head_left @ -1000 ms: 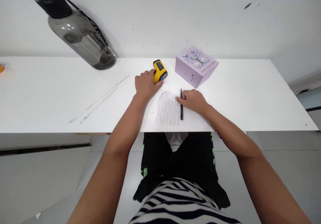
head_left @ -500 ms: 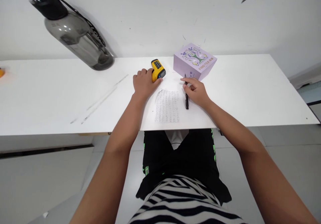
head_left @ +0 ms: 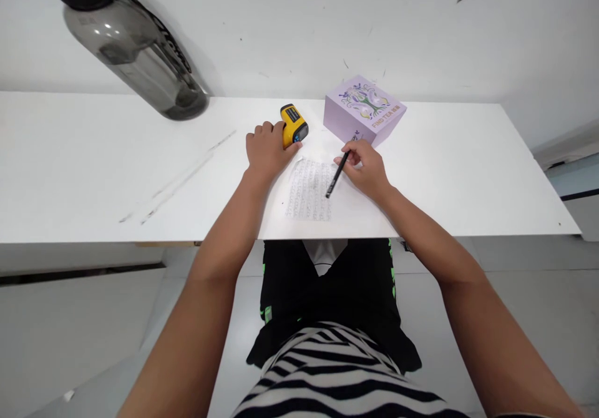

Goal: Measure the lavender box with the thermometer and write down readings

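Observation:
My left hand (head_left: 267,148) is closed around a yellow and black handheld device (head_left: 291,132) with a small screen, resting on the white table. My right hand (head_left: 367,167) pinches a black pen (head_left: 337,174) between thumb and fingers. The pen slants, its lower end over the right side of a sheet of paper (head_left: 309,190) covered in rows of small writing. Its upper end reaches in front of a lilac tea box (head_left: 365,109), just beyond my right fingers.
A large grey see-through bottle (head_left: 135,56) with a black cap stands at the back left by the wall. The white table (head_left: 458,168) ends at a front edge just before my lap. Dark scuff marks run across its left part.
The pen has gone from nearly straight up-and-down to a slant, its lower end swinging left over the paper. My right fingers have curled in around it. My left hand keeps its hold.

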Tool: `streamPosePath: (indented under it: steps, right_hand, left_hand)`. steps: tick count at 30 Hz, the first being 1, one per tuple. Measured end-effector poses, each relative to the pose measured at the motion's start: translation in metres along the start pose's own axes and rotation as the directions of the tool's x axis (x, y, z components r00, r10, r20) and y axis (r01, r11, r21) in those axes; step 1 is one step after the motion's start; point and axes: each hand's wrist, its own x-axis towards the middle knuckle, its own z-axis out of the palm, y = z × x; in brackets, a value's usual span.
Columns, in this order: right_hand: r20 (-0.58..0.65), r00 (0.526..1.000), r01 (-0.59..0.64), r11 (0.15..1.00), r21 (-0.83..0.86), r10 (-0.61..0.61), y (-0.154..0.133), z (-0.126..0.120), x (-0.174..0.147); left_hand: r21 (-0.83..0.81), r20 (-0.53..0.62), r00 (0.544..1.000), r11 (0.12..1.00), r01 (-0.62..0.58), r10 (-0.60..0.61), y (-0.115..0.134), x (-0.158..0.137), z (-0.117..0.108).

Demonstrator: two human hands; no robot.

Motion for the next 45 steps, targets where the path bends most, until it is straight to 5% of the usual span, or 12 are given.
streamPosePath:
  steps: [13, 17, 22, 28, 45]
  right_hand:
    - [0.064, 0.992, -0.123, 0.915, 0.384, 0.106, -0.02, 0.002, -0.016]
    - [0.233, 0.959, -0.234, 0.919, 0.318, 0.163, -0.023, 0.004, -0.013]
    - [0.174, 0.961, -0.247, 0.953, 0.176, 0.217, -0.021, 0.007, -0.011]
    - [0.261, 0.947, -0.237, 0.954, 0.182, 0.186, -0.021, 0.008, -0.01]
    - [0.268, 0.948, -0.221, 0.962, 0.161, 0.172, -0.019, 0.007, -0.012]
  left_hand:
    - [0.009, -0.001, 1.0, 1.0, 0.009, -0.009, 0.001, 0.003, 0.004]
    - [0.0, 0.0, 1.0, 1.0, 0.019, -0.019, 0.001, 0.004, 0.004]
    - [-0.012, 0.015, 1.0, 1.0, 0.022, -0.022, 0.002, 0.004, 0.003]
    - [0.014, -0.003, 1.0, 1.0, 0.014, -0.014, 0.002, 0.003, 0.004]
    - [-0.019, 0.013, 1.0, 0.999, 0.028, -0.027, 0.001, 0.004, 0.004]
